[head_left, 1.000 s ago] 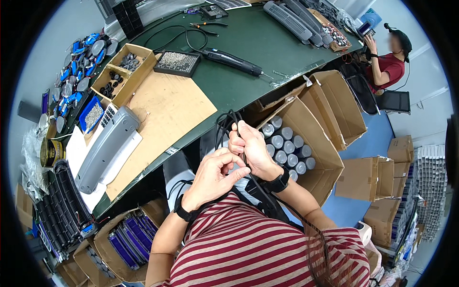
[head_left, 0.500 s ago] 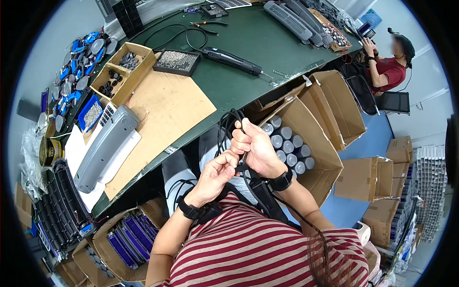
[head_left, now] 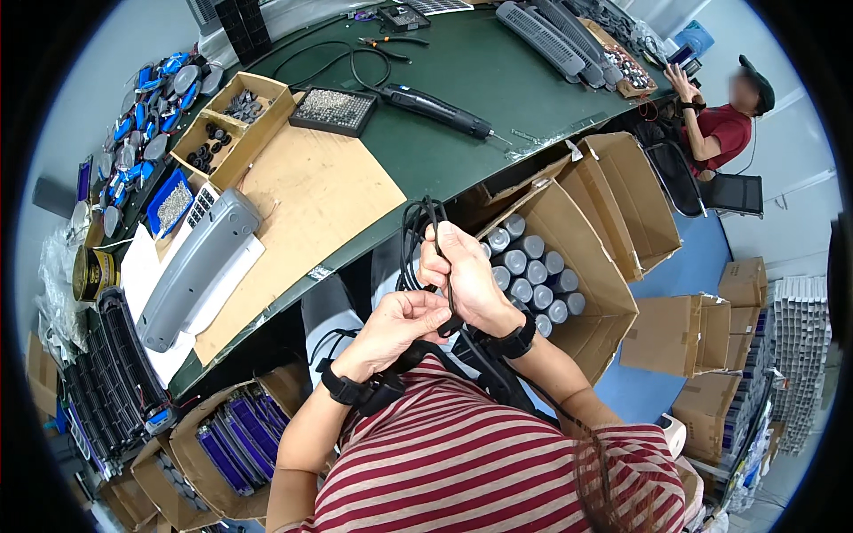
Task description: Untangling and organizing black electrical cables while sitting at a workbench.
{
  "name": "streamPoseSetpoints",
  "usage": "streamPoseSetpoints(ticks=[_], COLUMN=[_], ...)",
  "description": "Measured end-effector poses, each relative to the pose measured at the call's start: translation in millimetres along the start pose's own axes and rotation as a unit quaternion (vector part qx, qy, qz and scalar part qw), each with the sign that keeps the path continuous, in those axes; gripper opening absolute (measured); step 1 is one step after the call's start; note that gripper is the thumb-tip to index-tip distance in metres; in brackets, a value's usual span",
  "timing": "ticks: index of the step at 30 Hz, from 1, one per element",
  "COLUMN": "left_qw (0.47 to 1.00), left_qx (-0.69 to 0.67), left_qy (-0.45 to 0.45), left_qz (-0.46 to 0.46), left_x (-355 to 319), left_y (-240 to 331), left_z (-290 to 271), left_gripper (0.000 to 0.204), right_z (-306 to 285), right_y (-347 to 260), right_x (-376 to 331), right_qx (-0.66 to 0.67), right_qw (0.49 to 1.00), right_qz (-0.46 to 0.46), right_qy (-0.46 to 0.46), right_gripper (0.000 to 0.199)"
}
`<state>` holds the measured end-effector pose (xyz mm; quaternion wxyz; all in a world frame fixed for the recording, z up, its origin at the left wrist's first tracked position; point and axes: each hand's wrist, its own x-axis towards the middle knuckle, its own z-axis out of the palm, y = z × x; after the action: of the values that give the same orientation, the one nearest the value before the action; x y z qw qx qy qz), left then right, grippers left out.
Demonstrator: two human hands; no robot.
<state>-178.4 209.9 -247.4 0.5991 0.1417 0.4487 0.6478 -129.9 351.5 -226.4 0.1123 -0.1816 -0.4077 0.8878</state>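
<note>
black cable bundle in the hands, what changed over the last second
The right hand has lifted the coiled black cable slightly higher. The left hand shifted from cupping under it to pinching a strand just below the right palm. Both hands kept hold throughout. The green bench, grey housing and box of cylinders stayed put.

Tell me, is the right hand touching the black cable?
Touching. The head view shows the right hand with its fingers wrapped around the looped black cable, no gap between them.

Black cable bundle, looped upright, seemingly coiled, held above lap
</note>
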Motion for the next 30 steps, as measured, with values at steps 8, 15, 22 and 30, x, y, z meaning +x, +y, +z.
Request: streamPoseSetpoints(ticks=[8, 15, 22, 30], left_qw=[0.992, 0.998, 0.995, 0.997], left_qx=[-0.093, -0.025, 0.072, 0.067], left_qy=[-0.084, -0.060, -0.058, 0.023], left_qz=[-0.002, -0.017, 0.026, -0.028], left_x=[1.4, 1.2, -1.8, -8.3], left_y=[-6.2, 4.1, 8.5, 8.7], left_z=[-4.4, -3.6, -6.7, -10.4], left_gripper=[0.024, 0.021, 0.032, 0.028], right_z=[-1.6, -2.0, -2.5, -12.2], right_y=[-5.7, -3.8, -11.3, -16.8], right_x=[4.2, 3.6, 1.9, 8.1], right_qx=[-0.017, -0.026, -0.037, 0.032], right_qw=[0.999, 0.998, 0.995, 0.992], right_qz=[0.023, 0.029, 0.038, 0.019], right_qy=[-0.044, -0.045, -0.085, -0.117], right_gripper=[0.027, 0.028, 0.028, 0.028])
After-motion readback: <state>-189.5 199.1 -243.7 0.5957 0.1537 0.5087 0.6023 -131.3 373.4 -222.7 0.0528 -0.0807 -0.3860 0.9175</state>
